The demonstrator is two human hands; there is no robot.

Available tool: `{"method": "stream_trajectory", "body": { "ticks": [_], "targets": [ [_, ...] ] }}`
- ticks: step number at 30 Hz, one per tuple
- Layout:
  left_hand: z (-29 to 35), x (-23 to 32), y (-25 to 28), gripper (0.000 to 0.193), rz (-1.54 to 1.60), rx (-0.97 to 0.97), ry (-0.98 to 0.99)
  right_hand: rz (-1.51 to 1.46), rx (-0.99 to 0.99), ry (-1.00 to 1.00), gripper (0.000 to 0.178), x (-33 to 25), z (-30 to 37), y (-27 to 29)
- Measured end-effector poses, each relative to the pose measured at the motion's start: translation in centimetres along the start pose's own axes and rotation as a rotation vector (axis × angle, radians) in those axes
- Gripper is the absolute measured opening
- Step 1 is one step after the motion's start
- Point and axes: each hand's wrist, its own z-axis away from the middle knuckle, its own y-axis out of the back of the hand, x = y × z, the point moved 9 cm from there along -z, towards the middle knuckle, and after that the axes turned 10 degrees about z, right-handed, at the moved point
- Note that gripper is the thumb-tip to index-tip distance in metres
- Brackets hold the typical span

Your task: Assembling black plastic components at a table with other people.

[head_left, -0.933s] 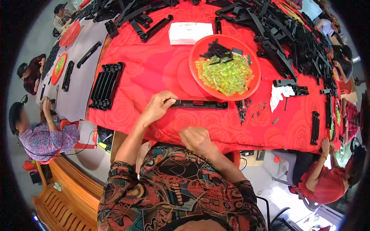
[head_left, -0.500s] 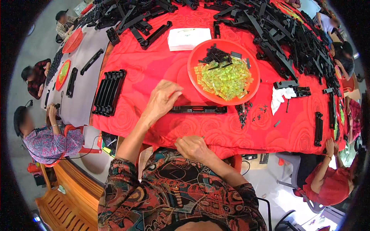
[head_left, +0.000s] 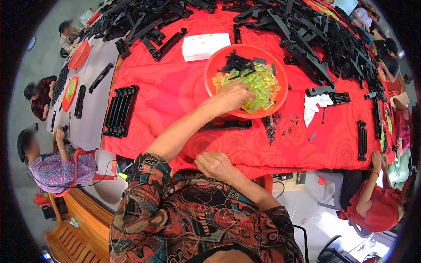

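Observation:
My left hand (head_left: 232, 96) reaches over the near left part of a red-orange bowl (head_left: 284, 83), its fingers curled together down onto yellow-green translucent pieces (head_left: 262, 87). Whatever lies under the fingertips is hidden. Small black parts (head_left: 237, 62) share the bowl, heaped on its far side. Close to the table's front edge, my right hand (head_left: 215, 165) is closed, and a tiny dark tip shows beside its fingers; I cannot make out what it is. Between my hands and the bowl lies a long black plastic part (head_left: 228, 124), partly behind my left forearm.
Several black bars (head_left: 120, 111) stand in a row at the left. A white box (head_left: 205, 46) sits behind the bowl. Black plastic parts (head_left: 302, 48) are piled along the back. Tiny black pieces (head_left: 272, 127) and a white cloth (head_left: 312, 107) lie to the right. Other people work at both sides.
My left hand has moved right and away from me, from above the red cloth to the pieces in the bowl. My right hand stays closed near the table edge.

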Motion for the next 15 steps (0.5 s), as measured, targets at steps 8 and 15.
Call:
{"method": "stream_trajectory", "body": {
  "ticks": [8,15],
  "targets": [
    [0.3,-0.4,2.0,0.014,0.135,0.275,-0.094,-0.038,-0.015,0.002,0.012,0.1,-0.1,0.2],
    [9.9,0.2,6.9,0.009,0.933,0.587,0.260,0.013,0.341,-0.321,0.016,3.0,0.5,5.0]
  ]
}}
